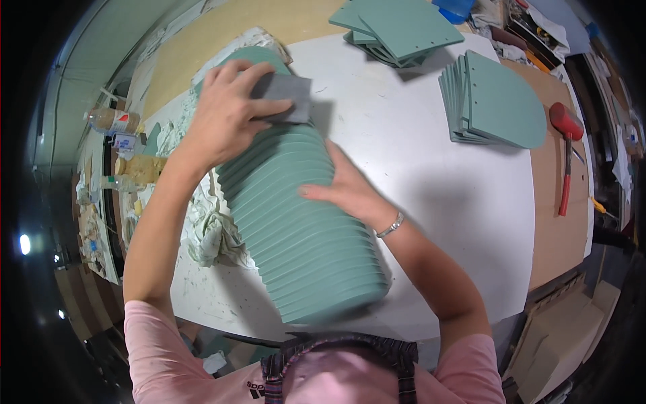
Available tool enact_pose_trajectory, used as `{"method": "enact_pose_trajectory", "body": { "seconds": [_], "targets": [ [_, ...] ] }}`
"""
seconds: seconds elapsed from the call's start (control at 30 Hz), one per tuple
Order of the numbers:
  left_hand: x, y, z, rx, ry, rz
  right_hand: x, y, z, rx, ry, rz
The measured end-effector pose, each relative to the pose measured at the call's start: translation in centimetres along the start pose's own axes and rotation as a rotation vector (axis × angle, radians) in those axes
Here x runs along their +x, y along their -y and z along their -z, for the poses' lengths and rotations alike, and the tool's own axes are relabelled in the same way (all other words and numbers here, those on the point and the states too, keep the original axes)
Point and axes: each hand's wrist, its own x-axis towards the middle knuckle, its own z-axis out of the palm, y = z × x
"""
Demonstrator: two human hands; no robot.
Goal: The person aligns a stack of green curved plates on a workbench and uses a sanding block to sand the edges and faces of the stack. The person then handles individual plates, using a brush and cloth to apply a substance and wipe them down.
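Observation:
A long row of green boards with rounded edges (306, 232) lies packed together, running from near my body toward the far left of the table. At its far part my left hand (232, 108) presses a dark grey sheet, which looks like sandpaper (296, 94), onto the rounded edges. The fingers are spread over the sheet and hold it. My right hand (346, 185) grips the right side of the row, thumb on top and the other fingers partly hidden along the side. A bracelet circles that wrist.
Two stacks of green boards, one at the back (410, 30) and one at the right (505, 101), stand on the white table (417, 249). A red mallet (566, 128) lies at the right. Crumpled cloth (212, 229) borders the row's left side. Bottles (114, 121) stand beyond.

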Motion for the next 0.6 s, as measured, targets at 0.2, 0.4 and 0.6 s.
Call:
{"method": "enact_pose_trajectory", "body": {
  "seconds": [0.2,0.4,0.6],
  "targets": [
    [0.9,-0.8,-2.2,0.037,-0.038,0.017,0.3,0.4,-0.6,0.121,0.042,-0.033],
    [-1.6,-1.0,-1.3,0.108,-0.089,0.053,-0.1,0.4,-0.2,0.070,0.051,-0.082],
    [-0.3,0.1,-2.1,0.111,-0.155,0.078,0.0,0.0,-0.4,0.176,0.065,-0.056]
  ]
}}
